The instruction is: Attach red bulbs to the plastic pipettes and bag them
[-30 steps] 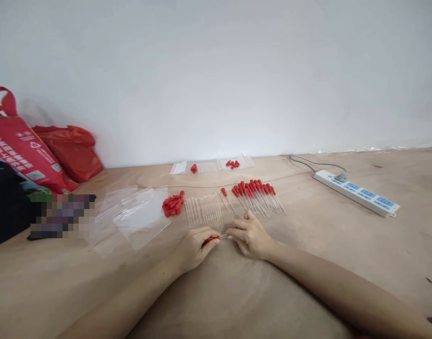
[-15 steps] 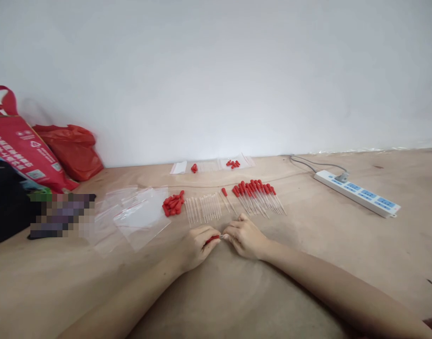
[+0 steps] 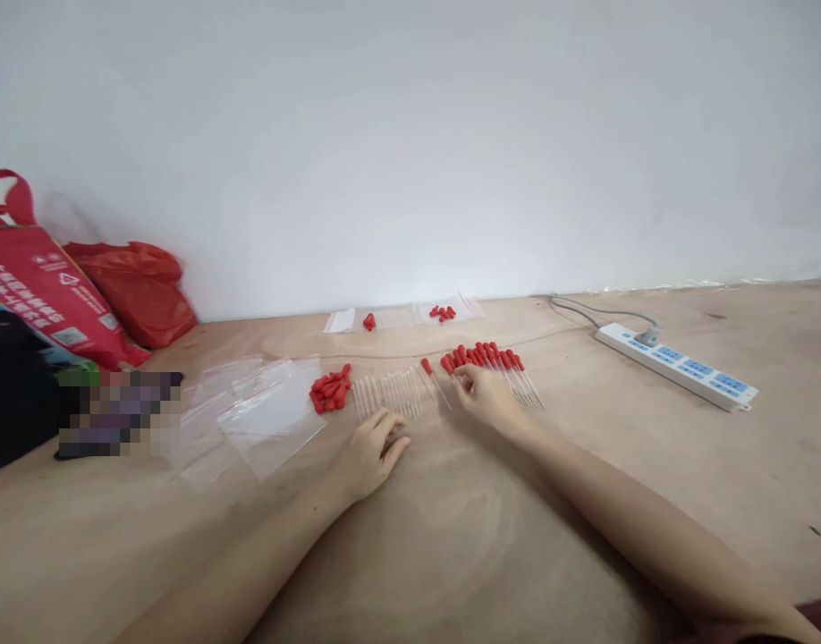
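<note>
My right hand (image 3: pixel 486 392) reaches forward to the row of finished droppers with red bulbs (image 3: pixel 501 365). Its fingers are pinched together at the near left end of the row, on a dropper that is mostly hidden by them. My left hand (image 3: pixel 374 450) lies on the wooden table (image 3: pixel 451 537) with its fingers stretched out and nothing in it, just in front of a row of bare glass tubes (image 3: pixel 387 394). A pile of loose red rubber bulbs (image 3: pixel 330 391) lies left of the tubes. One single dropper (image 3: pixel 429 372) lies between the tubes and the finished row.
Clear zip bags (image 3: pixel 263 411) are spread at the left. More small bags with red bulbs (image 3: pixel 403 315) lie by the wall. A white power strip (image 3: pixel 679 367) with its cable is at the right. Red bags (image 3: pixel 132 291) stand at the far left.
The hands were together in front of me, joining a red bulb to a tube. My right hand has moved forward to the dropper row. My left hand has opened and lies flat.
</note>
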### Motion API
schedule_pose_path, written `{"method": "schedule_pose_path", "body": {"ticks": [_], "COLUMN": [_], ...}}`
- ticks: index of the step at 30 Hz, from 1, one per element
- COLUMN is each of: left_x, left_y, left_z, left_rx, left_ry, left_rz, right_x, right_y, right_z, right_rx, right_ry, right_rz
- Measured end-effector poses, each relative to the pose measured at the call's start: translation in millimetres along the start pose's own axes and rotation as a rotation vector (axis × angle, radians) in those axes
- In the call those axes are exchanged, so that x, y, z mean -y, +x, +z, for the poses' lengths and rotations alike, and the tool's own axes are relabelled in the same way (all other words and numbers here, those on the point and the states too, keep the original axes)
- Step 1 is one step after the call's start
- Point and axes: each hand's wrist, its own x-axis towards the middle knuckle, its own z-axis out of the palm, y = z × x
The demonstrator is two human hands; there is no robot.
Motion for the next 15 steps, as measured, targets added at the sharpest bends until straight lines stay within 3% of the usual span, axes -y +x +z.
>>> {"method": "schedule_pose_path", "body": {"ticks": [3,8,15], "left_x": [-2.1,-2.6,-1.5], "left_y": [1.9,3.1,2.1], "left_z": [-1.1,-2.8,-0.1], "left_rx": [0.053,0.063,0.046], "left_ry": [-0.013,-0.032,-0.021], "left_rz": [-0.001,-0.017,0.001], "right_x": [4.4,10.3,12.3], "right_y": [16.9,33.2,33.0], "right_z": [11.1,30.0,30.4], "right_rx": [-0.058,0.007,0.031], "right_ry": [-0.086,-0.231,-0.229], "right_rz": [0.084,0.122,0.093]}}
